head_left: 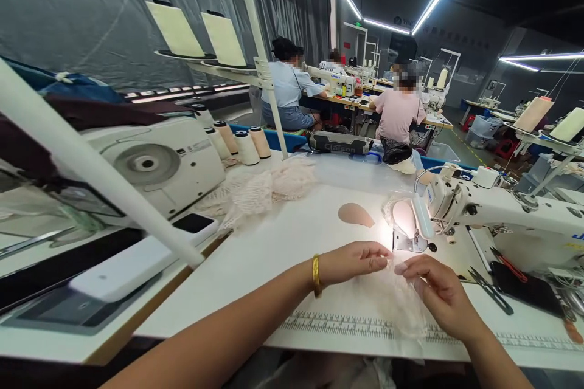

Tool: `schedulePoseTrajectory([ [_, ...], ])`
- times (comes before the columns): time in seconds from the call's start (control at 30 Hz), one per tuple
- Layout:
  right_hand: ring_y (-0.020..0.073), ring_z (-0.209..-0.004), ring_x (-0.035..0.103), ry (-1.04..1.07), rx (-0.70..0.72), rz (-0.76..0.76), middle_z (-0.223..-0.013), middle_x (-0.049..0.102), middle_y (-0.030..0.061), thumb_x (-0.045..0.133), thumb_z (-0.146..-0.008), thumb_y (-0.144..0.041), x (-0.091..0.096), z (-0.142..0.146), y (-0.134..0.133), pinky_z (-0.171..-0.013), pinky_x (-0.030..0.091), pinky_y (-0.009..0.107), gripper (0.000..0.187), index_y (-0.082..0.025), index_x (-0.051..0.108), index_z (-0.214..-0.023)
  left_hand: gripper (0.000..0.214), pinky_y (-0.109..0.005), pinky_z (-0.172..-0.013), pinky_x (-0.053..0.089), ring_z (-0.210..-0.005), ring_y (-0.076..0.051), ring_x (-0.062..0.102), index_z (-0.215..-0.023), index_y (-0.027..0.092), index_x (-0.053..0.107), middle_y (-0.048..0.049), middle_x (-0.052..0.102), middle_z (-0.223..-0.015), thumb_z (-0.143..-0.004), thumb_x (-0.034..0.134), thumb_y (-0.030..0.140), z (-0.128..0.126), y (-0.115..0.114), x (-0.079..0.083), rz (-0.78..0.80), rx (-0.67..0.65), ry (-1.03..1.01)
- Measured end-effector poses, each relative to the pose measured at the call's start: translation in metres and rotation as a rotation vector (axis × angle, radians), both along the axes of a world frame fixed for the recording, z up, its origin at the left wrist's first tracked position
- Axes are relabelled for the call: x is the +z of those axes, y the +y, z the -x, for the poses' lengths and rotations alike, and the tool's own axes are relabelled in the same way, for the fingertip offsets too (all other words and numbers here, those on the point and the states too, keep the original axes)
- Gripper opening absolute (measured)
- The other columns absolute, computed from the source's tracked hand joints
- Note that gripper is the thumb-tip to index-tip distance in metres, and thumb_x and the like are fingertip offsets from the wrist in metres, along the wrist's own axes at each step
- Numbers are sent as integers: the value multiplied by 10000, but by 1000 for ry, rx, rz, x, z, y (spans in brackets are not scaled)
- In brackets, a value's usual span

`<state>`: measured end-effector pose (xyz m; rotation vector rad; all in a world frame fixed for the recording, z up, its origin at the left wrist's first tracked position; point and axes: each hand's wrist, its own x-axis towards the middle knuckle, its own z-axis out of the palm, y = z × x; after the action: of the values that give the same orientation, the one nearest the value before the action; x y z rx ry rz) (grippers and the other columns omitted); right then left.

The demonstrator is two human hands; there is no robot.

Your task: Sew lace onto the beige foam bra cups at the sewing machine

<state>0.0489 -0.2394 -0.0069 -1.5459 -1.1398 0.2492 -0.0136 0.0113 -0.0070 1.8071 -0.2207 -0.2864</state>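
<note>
Head view: at the bench's (283, 243) near edge, just in front of the sewing machine (502, 213), the left hand (360, 261) and right hand (438, 292) each pinch a sheer cloth (404, 307) by its top edge, fingertips almost meeting, likely to keep the limp piece spread in the lamplight. The cloth is pale, see-through and wrinkled, trailing over the printed ruler (337, 325).

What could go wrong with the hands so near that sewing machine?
The left hand and right hand pinch sheer fabric close to the needle end of the sewing machine, so fingers might get pricked. The thin fabric could snag or tear. The scissors beside the right hand might poke it.
</note>
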Motion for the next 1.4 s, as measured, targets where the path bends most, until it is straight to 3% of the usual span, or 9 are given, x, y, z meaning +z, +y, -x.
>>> schedulePoseTrajectory([
  [0.1,236,-973,684,146,-2,-4,-1087,726,92,528,-1049,-360,-7,-3,-5,-882,548,408,237,-256,732,-989,446,-259,-656,412,-716,-145,518,-822,174,636,25,570,-750,-753,760,597,-3,-3,-3,85,9,56],
  [0.37,143,-658,639,787,3,69,-845,705,20,772,-869,-571,-17,-3,14,-583,425,246,466,-217,609,-1126,312,-260,-679,446,-738,-150,576,-814,180,591,18,605,-766,-835,712,467,7,-20,6,41,94,-77],
  [0.5,117,-565,542,753,5,132,-646,612,-33,792,-831,-571,-14,-5,26,-548,359,242,428,-196,587,-841,320,-236,-561,415,-576,-138,559,-872,201,551,61,537,-598,-927,600,512,2,-12,8,-93,38,-47],
  [0.67,143,-642,558,705,-91,161,-743,666,-3,750,-824,-574,-28,-24,33,-601,374,264,412,-208,560,-813,198,-360,-850,508,-954,-230,650,-998,207,615,-71,711,-1078,-810,599,148,-27,26,9,-663,294,-411],
  [0.73,159,-668,576,746,-102,133,-742,672,3,734,-819,-542,-36,-30,35,-611,383,271,376,-216,546,-812,258,-370,-877,497,-953,-238,649,-939,209,614,-67,713,-1039,-735,568,56,-38,39,10,-751,324,-418],
  [1.0,186,-720,609,758,-120,79,-757,666,11,688,-835,-416,-38,-29,36,-610,412,276,227,-205,646,-907,258,-258,-556,410,-644,-174,595,-847,212,611,13,609,-713,-968,450,373,-24,27,22,-618,338,-276],
  [1.13,174,-713,588,734,-73,45,-773,635,6,613,-920,-574,-36,-28,35,-641,435,283,364,-211,631,-933,266,-244,-600,411,-695,-162,591,-801,194,678,1,655,-767,-889,575,423,-10,0,23,-457,176,-210],
  [1.27,153,-673,535,604,-126,57,-732,576,-28,706,-883,-598,-37,-24,34,-674,437,290,394,-213,621,-897,167,-273,-646,416,-700,-172,584,-793,191,653,-1,651,-757,-859,620,341,-15,-17,23,-572,147,-255],
  [1.4,166,-730,532,307,-196,133,-779,584,-19,657,-942,-526,-31,-15,29,-687,425,292,305,-223,636,-913,413,-343,-878,490,-1010,-246,619,-1114,201,604,-60,666,-1118,-749,757,318,-26,-16,26,-518,30,-434],
])
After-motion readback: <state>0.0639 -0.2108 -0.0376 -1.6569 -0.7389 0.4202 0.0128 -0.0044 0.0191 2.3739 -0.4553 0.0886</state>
